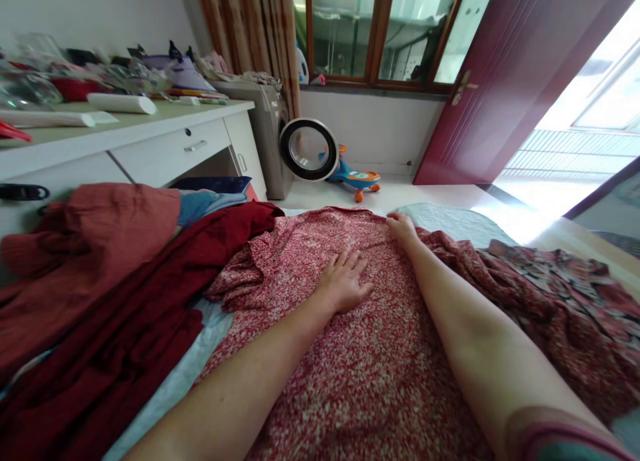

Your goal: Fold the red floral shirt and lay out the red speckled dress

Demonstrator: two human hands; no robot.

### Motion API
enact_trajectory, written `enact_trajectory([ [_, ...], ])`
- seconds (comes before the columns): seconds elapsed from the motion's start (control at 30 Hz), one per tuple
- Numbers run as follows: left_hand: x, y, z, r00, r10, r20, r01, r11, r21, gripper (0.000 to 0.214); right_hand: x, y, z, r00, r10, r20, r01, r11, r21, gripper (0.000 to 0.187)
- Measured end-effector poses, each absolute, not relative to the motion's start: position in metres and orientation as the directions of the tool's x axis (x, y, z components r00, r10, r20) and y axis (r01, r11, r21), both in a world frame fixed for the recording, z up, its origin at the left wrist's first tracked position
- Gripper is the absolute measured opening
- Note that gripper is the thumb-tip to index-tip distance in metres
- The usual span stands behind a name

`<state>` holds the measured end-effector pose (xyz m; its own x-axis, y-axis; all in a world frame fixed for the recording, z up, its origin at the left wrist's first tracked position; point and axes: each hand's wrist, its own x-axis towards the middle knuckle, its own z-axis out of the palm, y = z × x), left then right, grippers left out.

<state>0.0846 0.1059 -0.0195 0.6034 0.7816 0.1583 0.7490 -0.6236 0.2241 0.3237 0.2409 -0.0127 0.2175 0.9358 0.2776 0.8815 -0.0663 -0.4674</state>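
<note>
A red garment (pixel 320 374) with fine white speckles lies spread on the bed in front of me, its neckline end away from me and a sleeve out to the left. My left hand (pixel 345 282) rests flat on its upper middle, fingers spread. At the far edge, right of the neckline, my right hand (pixel 403 231) has its fingers closed on the cloth. The garment's right side bunches in folds beyond my right forearm. Both hands are apart from the other clothes.
Dark red clothing (pixel 115 327) and a coral garment (pixel 100 227) pile up on the left. A patterned cloth (pixel 565 281) lies to the right. Beyond the bed are a washing machine with its round door (pixel 333 147) open, a blue ride-on toy (pixel 350 175) and a cluttered desk (pixel 170 144).
</note>
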Motion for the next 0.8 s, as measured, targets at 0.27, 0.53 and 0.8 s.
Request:
enact_trajectory([
  [0.27, 0.075, 0.090, 0.000, 0.442, 0.820, 0.363, 0.823, -0.532, 0.200, 0.038, 0.283, 0.154, 0.001, 0.095, 0.908, 0.409, 0.887, 0.109, -0.449, 0.024],
  [0.53, 0.017, 0.045, -0.010, 0.536, 0.804, 0.257, 0.799, -0.582, 0.152, 0.049, 0.262, 0.043, -0.006, -0.117, 0.954, 0.275, 0.971, 0.168, -0.170, 0.030],
  [0.8, -0.057, 0.018, -0.008, 0.397, 0.909, 0.129, 0.907, -0.410, 0.097, 0.053, 0.288, 0.003, 0.002, 0.031, 0.971, 0.238, 0.989, 0.005, -0.147, 0.040],
])
